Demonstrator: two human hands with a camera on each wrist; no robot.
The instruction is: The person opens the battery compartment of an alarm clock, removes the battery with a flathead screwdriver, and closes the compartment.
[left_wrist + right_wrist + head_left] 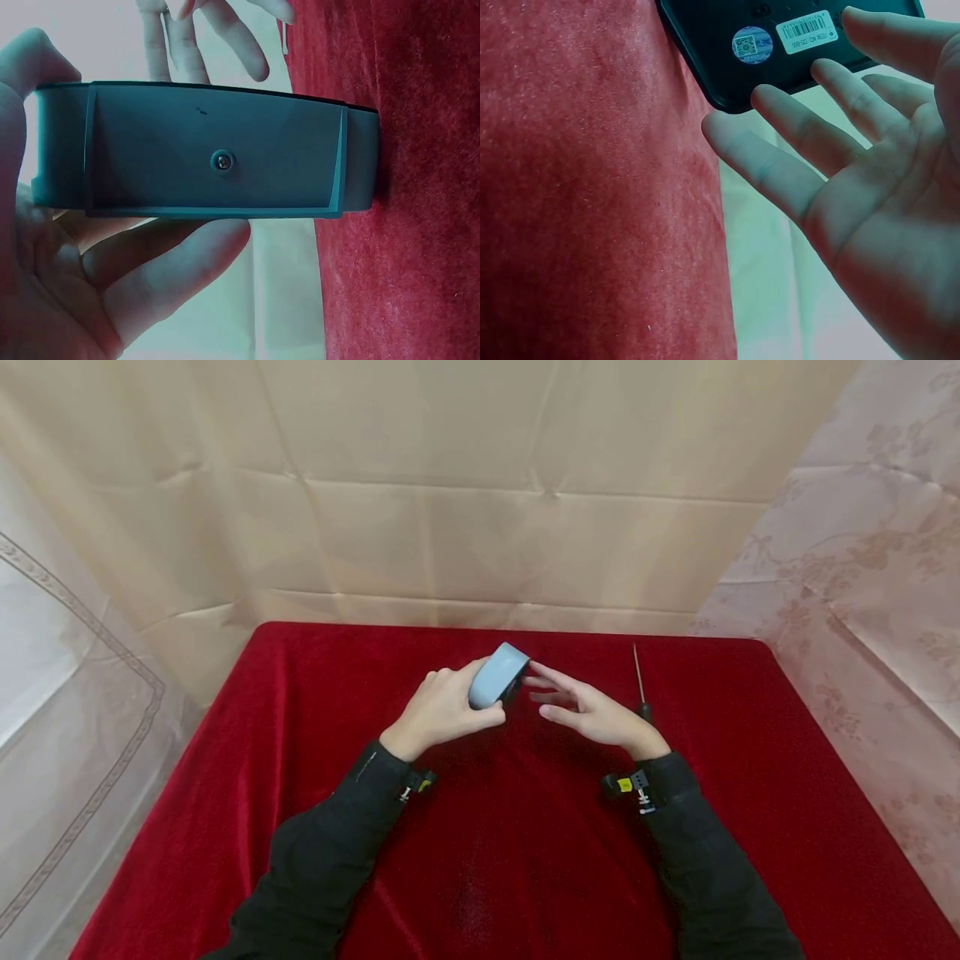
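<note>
A grey-blue plastic device [497,675] stands on its edge on the red cloth [525,860]. My left hand [444,708] grips it from the left, thumb on one side and fingers on the other. In the left wrist view one long side of the device [217,112] shows a single screw [222,160], with my left hand [112,292] curled under it. My right hand [588,712] is to its right with straight, spread fingers at the dark underside [727,67]. That face bears a round sticker [751,43] and a barcode label [807,31]. Whether my right hand [855,180] touches it is unclear.
A thin screwdriver [639,681] lies on the cloth just behind my right wrist, tip pointing away from me. Creased beige sheets hang behind the table and a patterned pink sheet hangs on the right. The table's edges drop off on both sides.
</note>
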